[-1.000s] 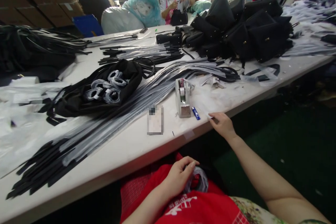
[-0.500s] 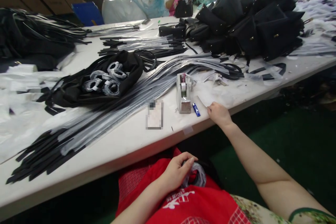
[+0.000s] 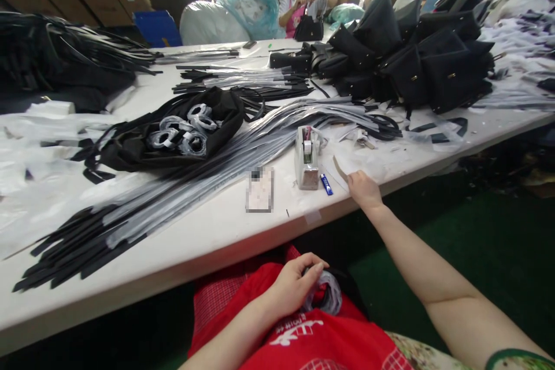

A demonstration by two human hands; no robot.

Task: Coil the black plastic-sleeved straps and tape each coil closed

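In my lap, my left hand (image 3: 299, 283) is closed round a coiled strap in clear plastic wrap (image 3: 332, 295). The coil rests against my red apron (image 3: 255, 295). At the table's front edge my right hand (image 3: 363, 189) pinches the near end of a thin, pale strip (image 3: 340, 169), perhaps paper or tape. The strip's far end rises a little from the tabletop. Left of this hand lie a small blue packet (image 3: 326, 184) and a tape dispenser (image 3: 307, 162). My fingertips hide the held end of the strip.
Long plastic-wrapped straps (image 3: 243, 156) run across the white table (image 3: 173, 260). Several wrapped coils (image 3: 191, 141) sit on a black cloth bag (image 3: 130, 147). A phone-like object (image 3: 259, 191) lies near the front. Black handbags (image 3: 407, 63) are heaped behind; a co-worker (image 3: 299, 3) handles one opposite.
The strip in my right hand has lifted and curved up off the table. My left hand stays on the coil. The whole view has shifted slightly.
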